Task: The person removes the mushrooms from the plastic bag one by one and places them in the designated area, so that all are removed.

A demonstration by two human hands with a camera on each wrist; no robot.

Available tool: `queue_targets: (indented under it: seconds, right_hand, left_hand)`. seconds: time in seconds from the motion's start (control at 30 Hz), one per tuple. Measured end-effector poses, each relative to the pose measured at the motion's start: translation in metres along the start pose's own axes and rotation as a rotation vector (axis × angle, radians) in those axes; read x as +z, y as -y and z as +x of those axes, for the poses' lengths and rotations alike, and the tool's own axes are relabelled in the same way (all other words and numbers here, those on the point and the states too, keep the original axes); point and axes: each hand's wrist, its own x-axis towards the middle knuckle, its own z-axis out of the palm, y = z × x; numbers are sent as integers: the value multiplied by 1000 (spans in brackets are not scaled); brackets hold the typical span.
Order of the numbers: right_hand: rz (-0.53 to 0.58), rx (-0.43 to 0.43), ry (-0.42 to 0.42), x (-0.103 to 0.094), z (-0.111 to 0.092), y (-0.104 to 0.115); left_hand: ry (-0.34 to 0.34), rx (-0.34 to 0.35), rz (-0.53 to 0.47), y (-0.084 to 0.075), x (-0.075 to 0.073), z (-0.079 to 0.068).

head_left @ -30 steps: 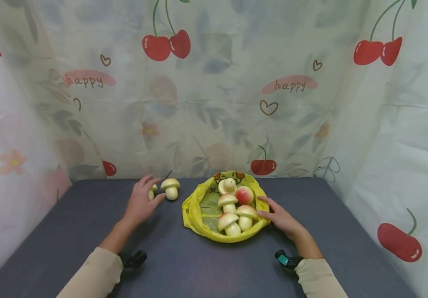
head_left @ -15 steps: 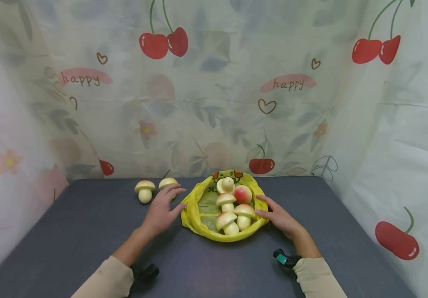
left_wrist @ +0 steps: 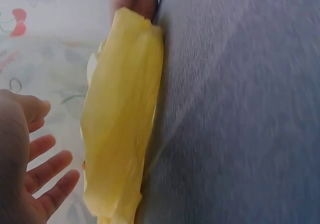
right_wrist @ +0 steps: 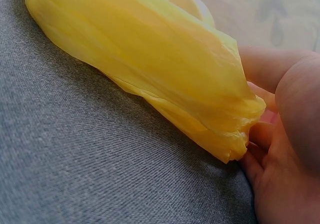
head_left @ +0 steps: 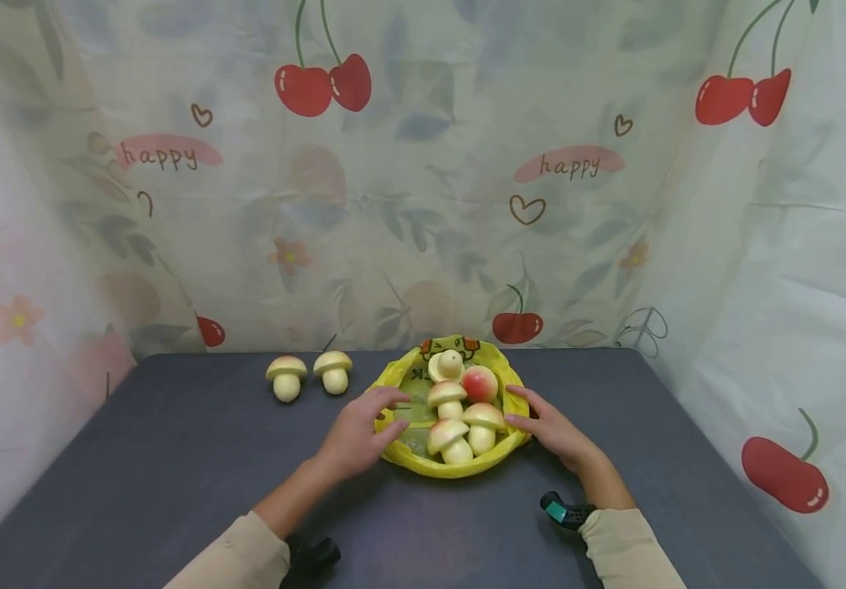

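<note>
A yellow plastic bag [head_left: 441,469] lies on the table, its rim rolled into a ring, with several toy mushrooms [head_left: 448,442] inside. One of them has a red cap [head_left: 479,384] facing up; another [head_left: 447,366] lies with its stem up. My left hand [head_left: 357,429] is over the bag's left rim, fingers relaxed and holding nothing; the left wrist view shows it apart from the bag's side. At the right rim, my right hand [head_left: 551,425] holds the bag's edge between thumb and fingers, some fingertips hidden behind the plastic [right_wrist: 200,93].
Two toy mushrooms, one on the left [head_left: 286,378] and one on the right [head_left: 333,372], stand at the back left of the dark table [head_left: 423,540]. A patterned curtain [head_left: 423,204] rises behind the table and along both sides.
My left hand has moved right and toward me, from beside the two loose mushrooms to the bag's left rim. My right hand and the mushrooms have stayed in place.
</note>
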Motion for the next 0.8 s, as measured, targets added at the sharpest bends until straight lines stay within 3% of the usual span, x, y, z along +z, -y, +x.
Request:
queue_targets:
  seconds: [0.37,0.67,0.8]
  right_hand:
    - [-27,9,-8,-2,-1,1]
    - [-15,4,-8,-1,0,1]
    - [-1,-2,-1,0,0,0]
  left_hand:
    - [198,-17,-84,-19,18,13]
    - [277,-37,5,-23,35,18]
    - [277,-46,34,-24,40,18]
